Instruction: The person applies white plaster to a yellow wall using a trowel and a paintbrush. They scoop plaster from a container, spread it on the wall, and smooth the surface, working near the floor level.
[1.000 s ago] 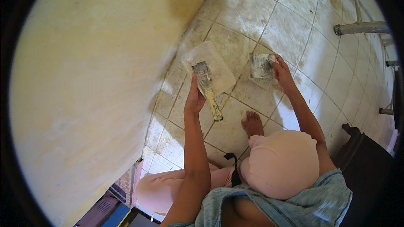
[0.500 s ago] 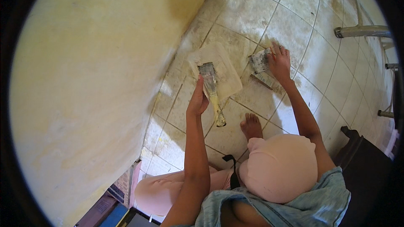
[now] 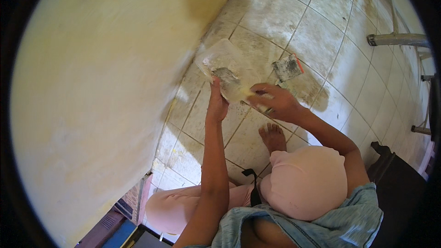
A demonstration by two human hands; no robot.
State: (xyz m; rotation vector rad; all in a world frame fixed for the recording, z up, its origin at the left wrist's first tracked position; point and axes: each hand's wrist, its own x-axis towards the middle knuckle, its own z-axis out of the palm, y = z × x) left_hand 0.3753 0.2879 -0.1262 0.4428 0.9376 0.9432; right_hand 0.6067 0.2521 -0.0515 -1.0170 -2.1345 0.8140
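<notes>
My left hand is closed on the near-left edge of a clear plastic tub smeared with pale paste, thumb over the rim. In the tub lies the grey, paste-caked blade of a putty knife. Its yellowish handle runs toward my right hand, whose fingers are curled round the handle end and smeared by motion. On the floor beyond my right hand rests a flat, paste-covered scraper with a red edge, apart from both hands.
A yellow wall rises along the left. Dusty white floor tiles stretch right. Metal furniture legs stand at the far right, with a dark piece of furniture nearer. My bare foot is just below the right hand.
My right hand has let go of the red-edged scraper, leaving it on the floor, and moved left to the putty knife's handle. The tub has tilted and shifted slightly in my left hand.
</notes>
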